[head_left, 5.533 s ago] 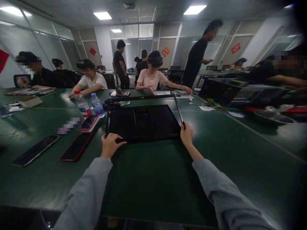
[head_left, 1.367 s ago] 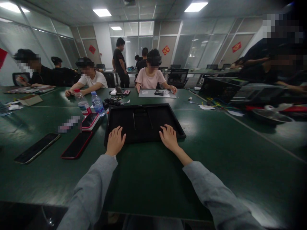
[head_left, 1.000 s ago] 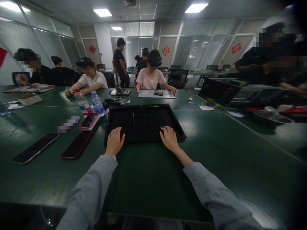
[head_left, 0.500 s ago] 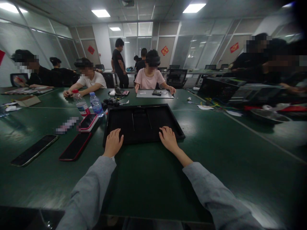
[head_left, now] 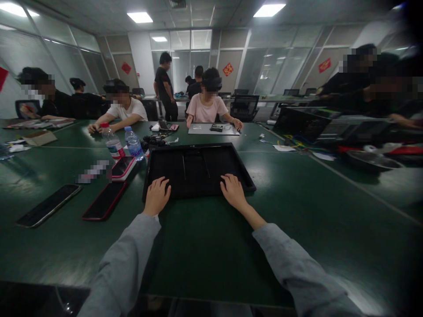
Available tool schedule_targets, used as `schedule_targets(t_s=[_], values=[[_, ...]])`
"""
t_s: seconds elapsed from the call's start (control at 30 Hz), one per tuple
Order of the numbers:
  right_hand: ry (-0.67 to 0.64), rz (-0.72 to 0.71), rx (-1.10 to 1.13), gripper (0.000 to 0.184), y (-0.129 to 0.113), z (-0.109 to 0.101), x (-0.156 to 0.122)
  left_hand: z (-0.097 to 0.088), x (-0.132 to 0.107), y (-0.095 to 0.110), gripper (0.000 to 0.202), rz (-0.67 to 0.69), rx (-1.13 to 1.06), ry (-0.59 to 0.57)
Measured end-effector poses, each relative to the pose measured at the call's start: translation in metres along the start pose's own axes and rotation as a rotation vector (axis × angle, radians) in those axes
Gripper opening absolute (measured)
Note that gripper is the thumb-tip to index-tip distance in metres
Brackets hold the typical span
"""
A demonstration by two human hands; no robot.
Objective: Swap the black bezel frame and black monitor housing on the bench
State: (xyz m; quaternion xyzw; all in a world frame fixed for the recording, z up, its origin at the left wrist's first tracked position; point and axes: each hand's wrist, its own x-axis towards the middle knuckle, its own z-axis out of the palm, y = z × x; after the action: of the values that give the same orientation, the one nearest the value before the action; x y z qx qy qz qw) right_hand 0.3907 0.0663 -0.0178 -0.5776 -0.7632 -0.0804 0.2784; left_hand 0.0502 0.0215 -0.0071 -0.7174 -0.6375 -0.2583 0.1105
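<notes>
A shallow black rectangular tray-like frame (head_left: 201,192) lies flat on the green table in front of me. Two thin rods or slits (head_left: 184,167) run front to back across its dark inside. My left hand (head_left: 157,193) rests on its near left corner, fingers stretched forward and a little apart. Over the near edge, toward the right, lies my right hand (head_left: 233,189), its fingers extended too. Neither hand grasps anything. Both palms are turned down, so their undersides are hidden.
Left of the frame lie a red-edged phone (head_left: 104,201), a dark phone (head_left: 49,204) and a pink-and-white device (head_left: 124,168). Two water bottles (head_left: 134,143) stand behind them. A co-worker in pink (head_left: 208,108) sits opposite at a grey board (head_left: 198,129). Computer cases and cables (head_left: 302,125) crowd the right.
Both hands stay on the frame in the same pose. The whole view has shifted very slightly; nothing else visibly differs.
</notes>
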Motion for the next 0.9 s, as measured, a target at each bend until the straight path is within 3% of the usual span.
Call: schedule_targets(t_s=[0.63, 0.9], values=[[-0.009, -0.003, -0.019, 0.042, 0.0021, 0.0014, 0.0004, -0.0007, 0.0005, -0.0005, 0.039, -0.016, -0.033, -0.014], [-0.006, -0.001, -0.018, 0.041, 0.0016, 0.0003, 0.0006, -0.0086, 0.0013, 0.0049, 0.031, -0.038, -0.078, 0.039]])
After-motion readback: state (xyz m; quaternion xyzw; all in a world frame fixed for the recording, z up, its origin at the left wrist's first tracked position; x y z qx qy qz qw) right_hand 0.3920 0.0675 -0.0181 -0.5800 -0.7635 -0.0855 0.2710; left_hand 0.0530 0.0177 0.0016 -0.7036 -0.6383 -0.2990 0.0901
